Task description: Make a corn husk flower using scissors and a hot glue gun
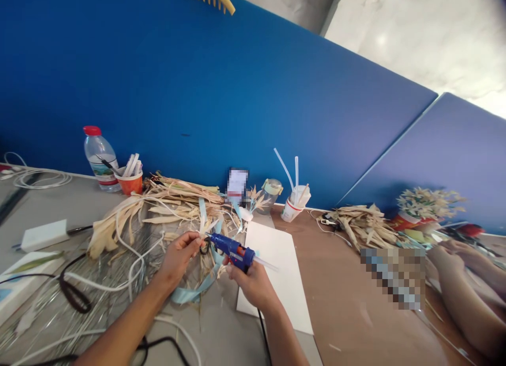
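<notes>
My right hand [249, 283] is closed round a blue glue gun [231, 248] whose nozzle points left toward my left hand. My left hand [179, 253] pinches a small piece of dried straw work [202, 238] right at the nozzle tip. A clear glue stick juts from the back of the gun. A pale blue ribbon [193, 295] curls on the table under both hands.
A heap of dried leaves [166, 205] lies behind my hands. A white sheet [276, 271] sits to the right. Black scissors [73, 295], white cables, a water bottle [99, 158], an orange cup [130, 181] and a paper cup [294, 205] stand around. Another person's arms [466, 287] work at far right.
</notes>
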